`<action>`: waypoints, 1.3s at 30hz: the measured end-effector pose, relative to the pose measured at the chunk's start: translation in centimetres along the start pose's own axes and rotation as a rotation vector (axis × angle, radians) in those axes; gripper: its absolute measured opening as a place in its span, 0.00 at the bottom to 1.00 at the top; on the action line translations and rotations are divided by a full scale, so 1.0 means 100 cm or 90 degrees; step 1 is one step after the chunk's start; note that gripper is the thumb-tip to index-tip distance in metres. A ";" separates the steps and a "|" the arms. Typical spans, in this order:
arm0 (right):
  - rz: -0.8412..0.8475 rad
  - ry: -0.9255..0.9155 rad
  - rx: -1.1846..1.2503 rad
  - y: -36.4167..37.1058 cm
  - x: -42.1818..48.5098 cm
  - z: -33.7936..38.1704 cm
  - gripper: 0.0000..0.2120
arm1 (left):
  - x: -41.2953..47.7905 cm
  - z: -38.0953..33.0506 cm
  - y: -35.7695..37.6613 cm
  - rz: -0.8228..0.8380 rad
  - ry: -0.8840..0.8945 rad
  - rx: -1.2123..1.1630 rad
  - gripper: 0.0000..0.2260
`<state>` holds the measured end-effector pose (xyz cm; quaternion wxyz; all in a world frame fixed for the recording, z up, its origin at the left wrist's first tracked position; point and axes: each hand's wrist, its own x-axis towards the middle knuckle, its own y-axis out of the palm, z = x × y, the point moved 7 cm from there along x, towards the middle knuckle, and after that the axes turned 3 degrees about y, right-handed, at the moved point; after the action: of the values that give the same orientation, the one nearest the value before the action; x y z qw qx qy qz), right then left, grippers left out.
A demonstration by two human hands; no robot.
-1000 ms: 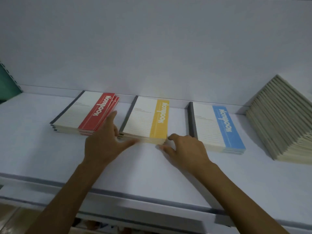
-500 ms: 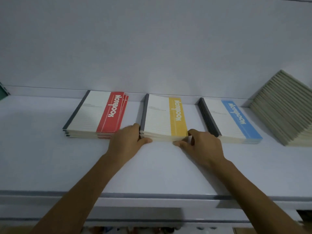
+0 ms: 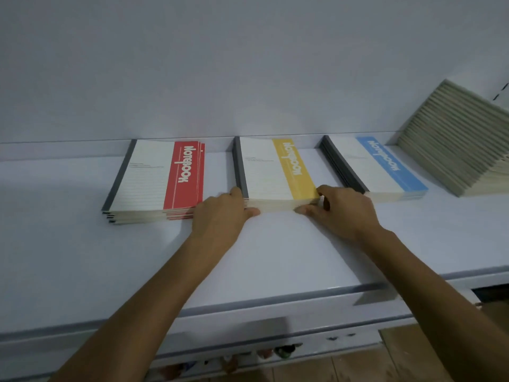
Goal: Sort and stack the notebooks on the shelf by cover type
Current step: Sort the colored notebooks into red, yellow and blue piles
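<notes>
Three flat stacks of notebooks lie along the back of the white shelf (image 3: 82,257): a red-striped stack (image 3: 162,177) on the left, a yellow-striped stack (image 3: 272,172) in the middle, a blue-striped stack (image 3: 380,166) to the right. My left hand (image 3: 223,213) grips the yellow stack's near left corner, thumb along its front edge. At its near right corner my right hand (image 3: 341,210) pinches the stack with curled fingers. The red stack's lower notebooks are slightly fanned out.
A leaning row of several grey-edged notebooks (image 3: 462,144) stands at the far right against the wall. The shelf's grey front lip (image 3: 275,301) runs below my forearms. Bare shelf surface lies in front of the stacks and left of the red one.
Both hands moved forward from the shelf surface onto the yellow stack's near corners and closed on them. The stack now sits squarer to the wall; the camera shifted a little.
</notes>
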<state>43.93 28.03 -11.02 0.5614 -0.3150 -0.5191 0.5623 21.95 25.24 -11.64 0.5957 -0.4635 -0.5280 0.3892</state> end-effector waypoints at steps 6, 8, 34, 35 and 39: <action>-0.011 -0.027 -0.055 -0.002 -0.001 0.005 0.23 | -0.001 -0.003 0.000 0.007 0.001 0.025 0.25; 0.019 -0.025 -0.053 -0.002 0.003 0.002 0.29 | 0.004 0.001 0.002 0.051 -0.015 0.016 0.28; 0.062 -0.103 -0.029 0.057 -0.007 0.194 0.26 | -0.121 0.208 -0.045 -0.007 -0.245 -0.029 0.29; 0.050 -0.093 -0.050 0.059 -0.004 0.197 0.27 | -0.115 0.209 -0.040 -0.008 -0.211 -0.026 0.29; 0.076 -0.086 -0.026 0.065 0.010 0.211 0.28 | -0.078 0.201 -0.032 0.048 -0.081 0.002 0.25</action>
<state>21.96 25.25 -11.35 0.4840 -0.3183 -0.5472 0.6041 0.84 19.81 -10.39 0.5469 -0.4563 -0.5461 0.4409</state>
